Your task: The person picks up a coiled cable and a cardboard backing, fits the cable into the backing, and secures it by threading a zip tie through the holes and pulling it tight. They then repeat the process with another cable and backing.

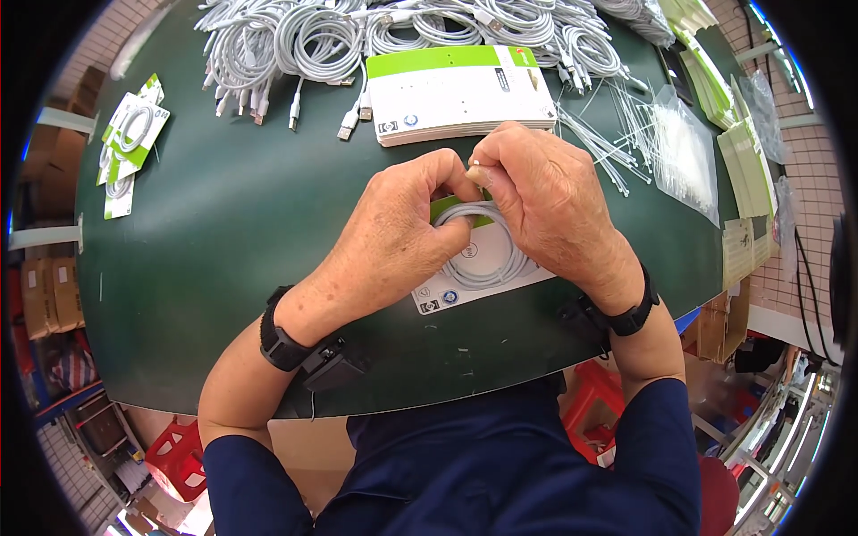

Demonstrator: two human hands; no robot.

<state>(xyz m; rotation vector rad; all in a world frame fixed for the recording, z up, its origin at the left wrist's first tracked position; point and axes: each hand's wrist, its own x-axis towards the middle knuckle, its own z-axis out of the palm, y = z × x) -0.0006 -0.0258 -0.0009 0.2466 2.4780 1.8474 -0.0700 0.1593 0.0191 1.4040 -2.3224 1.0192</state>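
A dark green table (206, 268) fills most of the view, its edges bowed, with a red stool (179, 460) on the floor at the lower left. At centre, my hands meet over a coiled grey-white cable (520, 263), which lies on a white and green card (487, 257). My right hand (554, 201) is pinched, thumb against finger, on a small white tip (476, 163) just above the coil. My left hand (402, 223) is curled at the coil's upper left, thumb lying over the cable; I can't tell how firmly it grips. Just above my hands sits a stack of similar cards (460, 98), and a heap of coiled cables (326, 45) runs along the top. Loose white ties (603, 147) and a clear bag of ties (684, 152) lie at the upper right; cards with coils on them (132, 134) overlap at the upper left.
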